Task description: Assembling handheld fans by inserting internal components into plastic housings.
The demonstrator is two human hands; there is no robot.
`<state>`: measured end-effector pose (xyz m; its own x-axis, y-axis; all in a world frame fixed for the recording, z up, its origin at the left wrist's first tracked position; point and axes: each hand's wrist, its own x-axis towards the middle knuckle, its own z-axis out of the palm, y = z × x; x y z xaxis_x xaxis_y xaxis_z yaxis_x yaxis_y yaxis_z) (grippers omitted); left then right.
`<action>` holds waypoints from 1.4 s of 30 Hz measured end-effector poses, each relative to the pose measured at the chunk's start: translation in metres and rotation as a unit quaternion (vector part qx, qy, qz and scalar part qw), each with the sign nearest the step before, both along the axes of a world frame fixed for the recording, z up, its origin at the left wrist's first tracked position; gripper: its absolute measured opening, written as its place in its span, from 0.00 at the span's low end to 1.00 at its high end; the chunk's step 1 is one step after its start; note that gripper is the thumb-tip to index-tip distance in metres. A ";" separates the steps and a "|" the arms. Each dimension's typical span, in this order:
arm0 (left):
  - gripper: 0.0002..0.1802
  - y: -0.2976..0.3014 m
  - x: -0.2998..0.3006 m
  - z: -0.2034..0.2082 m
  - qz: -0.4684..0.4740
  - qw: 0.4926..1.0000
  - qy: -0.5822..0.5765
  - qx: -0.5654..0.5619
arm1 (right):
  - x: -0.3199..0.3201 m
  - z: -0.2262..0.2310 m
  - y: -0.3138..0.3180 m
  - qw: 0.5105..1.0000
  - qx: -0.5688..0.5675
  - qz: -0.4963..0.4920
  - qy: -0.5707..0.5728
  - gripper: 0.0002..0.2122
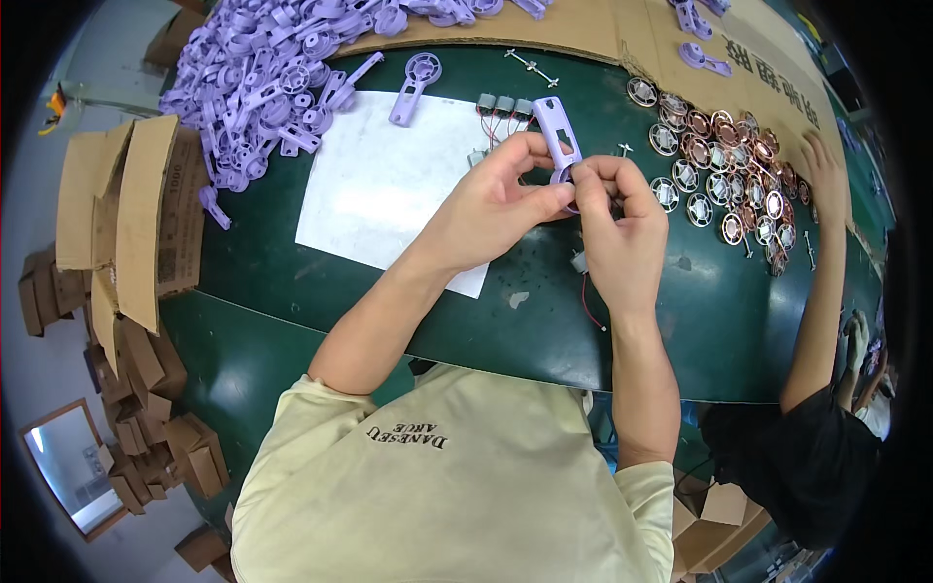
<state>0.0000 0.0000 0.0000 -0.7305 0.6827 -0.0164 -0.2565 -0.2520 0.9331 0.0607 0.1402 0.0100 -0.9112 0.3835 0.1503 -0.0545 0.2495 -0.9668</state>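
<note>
Both my hands meet above the green table, holding one purple plastic housing (pixel 555 124) between them. It stands nearly upright, its long slotted handle pointing away from me and its ring end down among my fingers. My left hand (pixel 498 199) pinches the ring end from the left. On the other side, my right hand (pixel 624 228) has its thumb and fingers closed at the same end. Whatever lies inside the ring is mostly hidden by my fingertips. Just beyond my left hand are several small motors (pixel 504 105) with red wires. Another small motor (pixel 580 261) lies beside my right wrist.
A white sheet (pixel 364 185) lies left of my hands, with a single purple housing (pixel 416 87) at its far edge. Purple housings (pixel 262 73) are heaped far left. Silver and copper discs (pixel 719 160) cover the right side, where another person's arm (pixel 824 262) reaches in. Cardboard boxes (pixel 146 219) stand left.
</note>
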 end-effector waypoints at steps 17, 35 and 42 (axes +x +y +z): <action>0.13 -0.001 -0.002 0.005 0.042 0.993 -0.110 0.016 | -0.002 0.012 0.003 0.989 0.147 0.000 0.011 0.04; 0.09 -0.012 -0.016 0.005 0.117 0.990 -0.082 0.020 | 0.001 0.009 0.015 0.993 0.093 0.074 0.002 0.10; 0.12 -0.012 -0.016 0.005 0.149 0.987 -0.066 -0.003 | 0.006 0.016 0.018 0.982 0.129 0.111 -0.081 0.10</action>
